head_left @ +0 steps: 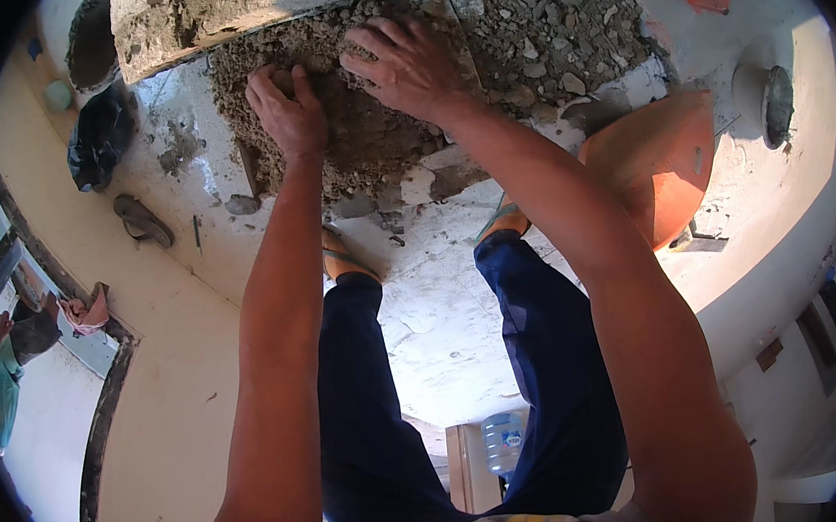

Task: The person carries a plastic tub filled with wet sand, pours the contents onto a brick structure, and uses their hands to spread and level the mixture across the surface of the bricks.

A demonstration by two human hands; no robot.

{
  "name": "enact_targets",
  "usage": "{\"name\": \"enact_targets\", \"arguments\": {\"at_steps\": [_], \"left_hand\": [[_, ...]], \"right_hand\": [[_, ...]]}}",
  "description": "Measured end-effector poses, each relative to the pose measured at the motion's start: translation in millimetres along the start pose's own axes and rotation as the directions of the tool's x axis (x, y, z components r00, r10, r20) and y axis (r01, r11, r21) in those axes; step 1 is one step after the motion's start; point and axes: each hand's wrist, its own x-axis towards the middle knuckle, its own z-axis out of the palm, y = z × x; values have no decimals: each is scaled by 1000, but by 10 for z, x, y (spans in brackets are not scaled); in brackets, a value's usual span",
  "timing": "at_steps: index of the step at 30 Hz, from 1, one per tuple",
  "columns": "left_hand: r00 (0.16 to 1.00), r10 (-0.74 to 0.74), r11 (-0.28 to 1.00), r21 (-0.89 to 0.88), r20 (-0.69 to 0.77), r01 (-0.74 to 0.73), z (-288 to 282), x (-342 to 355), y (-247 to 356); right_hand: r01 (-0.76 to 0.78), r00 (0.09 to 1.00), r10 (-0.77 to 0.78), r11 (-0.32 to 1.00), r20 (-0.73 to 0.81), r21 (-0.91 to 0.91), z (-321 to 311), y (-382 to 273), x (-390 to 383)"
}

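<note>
Both my hands reach down onto a bed of coarse brown sandy soil (368, 146) just in front of a rough concrete ledge (218, 25). My left hand (288, 113) is curled at the left part of the bed, with a brown lump of soil (283, 80) between thumb and fingers. Further right and slightly farther away, my right hand (406, 68) lies on the soil with bent fingers spread apart; I see nothing held in it. Its fingertips are partly sunk in or hidden against the soil.
Broken rubble (556, 25) is heaped to the right. An orange plastic tub (653, 166) stands beside my right forearm. At left lie a black plastic bag (101, 135) and a sandal (143, 221). A wall (170, 382) curves along the left; another person (3, 382) shows beyond an opening.
</note>
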Motion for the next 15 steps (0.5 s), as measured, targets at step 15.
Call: {"name": "enact_targets", "arguments": {"at_steps": [15], "left_hand": [[998, -52, 929, -366, 28, 59, 226, -67, 185]], "right_hand": [[-159, 794, 519, 681, -317, 715, 128, -341, 195]]}}
